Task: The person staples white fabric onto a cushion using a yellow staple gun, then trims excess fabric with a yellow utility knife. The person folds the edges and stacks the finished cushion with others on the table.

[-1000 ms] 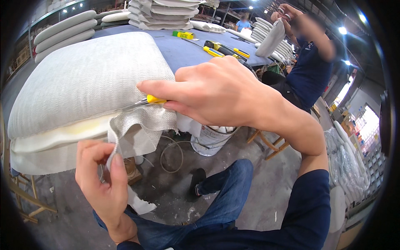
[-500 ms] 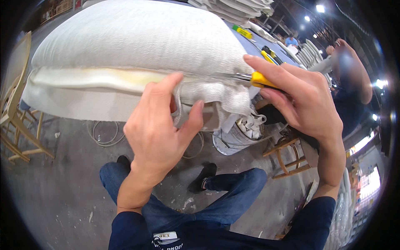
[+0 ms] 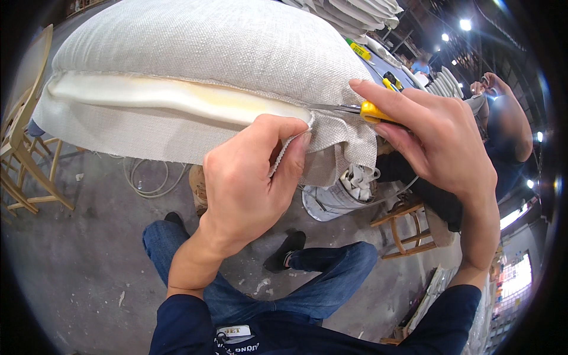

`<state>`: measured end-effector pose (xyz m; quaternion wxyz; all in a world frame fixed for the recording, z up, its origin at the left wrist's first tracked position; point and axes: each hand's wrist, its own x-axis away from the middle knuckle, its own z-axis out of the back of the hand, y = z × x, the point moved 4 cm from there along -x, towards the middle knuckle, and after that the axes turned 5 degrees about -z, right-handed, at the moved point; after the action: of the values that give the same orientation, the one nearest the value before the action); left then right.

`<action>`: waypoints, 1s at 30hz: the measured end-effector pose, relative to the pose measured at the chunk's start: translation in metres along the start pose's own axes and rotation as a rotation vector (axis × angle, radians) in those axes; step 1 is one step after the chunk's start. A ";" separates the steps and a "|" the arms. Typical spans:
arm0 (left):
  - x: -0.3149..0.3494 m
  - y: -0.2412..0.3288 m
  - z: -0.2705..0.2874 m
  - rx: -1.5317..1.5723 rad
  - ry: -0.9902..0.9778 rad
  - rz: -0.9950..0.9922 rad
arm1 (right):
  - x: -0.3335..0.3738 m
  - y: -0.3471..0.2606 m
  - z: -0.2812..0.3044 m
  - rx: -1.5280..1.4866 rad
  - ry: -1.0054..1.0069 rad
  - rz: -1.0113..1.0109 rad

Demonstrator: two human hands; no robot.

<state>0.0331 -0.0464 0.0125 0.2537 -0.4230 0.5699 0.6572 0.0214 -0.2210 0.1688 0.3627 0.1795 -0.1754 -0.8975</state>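
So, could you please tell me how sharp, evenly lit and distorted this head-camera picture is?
In the head view, the left hand, right hand and grey cushion are sharp and evenly lit; the ceiling lamps flare at upper right; the co-worker behind is soft; the fisheye bends the wooden chair at the left rim and blackens the corners.

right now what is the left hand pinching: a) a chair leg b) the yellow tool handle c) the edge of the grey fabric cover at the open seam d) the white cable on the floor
c: the left hand grips the loose edge of the grey fabric cover where the foam shows, while the right hand holds the yellow-handled tool.
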 end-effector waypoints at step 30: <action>0.010 0.026 -0.001 0.365 -0.203 0.023 | 0.024 0.032 -0.005 -0.019 -0.069 -0.071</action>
<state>0.0071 -0.0542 0.0182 0.3748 -0.2951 0.6559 0.5850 0.0265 -0.2603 0.1744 0.3259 0.1513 -0.1730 -0.9171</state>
